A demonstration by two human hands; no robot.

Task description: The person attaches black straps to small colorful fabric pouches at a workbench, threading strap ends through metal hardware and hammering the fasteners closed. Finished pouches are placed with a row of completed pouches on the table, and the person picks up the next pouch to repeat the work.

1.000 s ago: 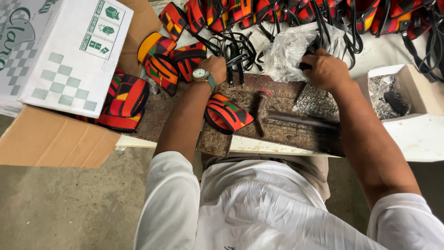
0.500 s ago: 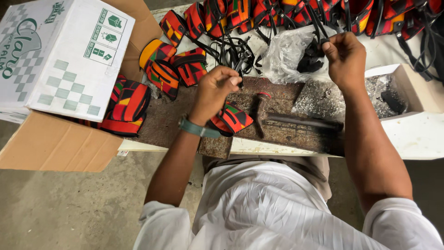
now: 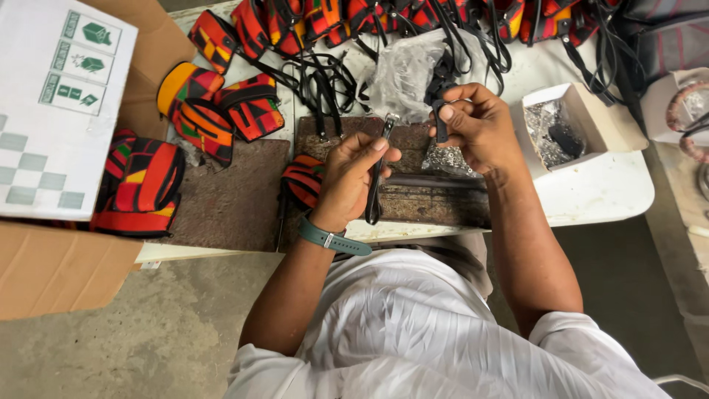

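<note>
My left hand (image 3: 353, 171) grips a thin black strap (image 3: 377, 177) with a small metal buckle at its upper end; the strap hangs down past my palm. My right hand (image 3: 476, 125) pinches a small black strap piece (image 3: 440, 118) between thumb and fingers, just right of the buckle. Both hands hover over a worn brown work board (image 3: 421, 199) on the white table (image 3: 605, 196). A red, orange and black patterned pouch (image 3: 303, 179) lies under my left wrist. A green watch sits on my left wrist.
Several patterned pouches (image 3: 221, 111) and loose black straps (image 3: 325, 81) lie at the back. A clear plastic bag (image 3: 402, 74) holds straps. A small white box (image 3: 561, 133) holds metal parts. A large cardboard box (image 3: 59, 133) stands at the left.
My left hand lifted off the patterned pouch and now holds a black strap upright. My right hand came down from the plastic bag towards the left hand with a small black piece.
</note>
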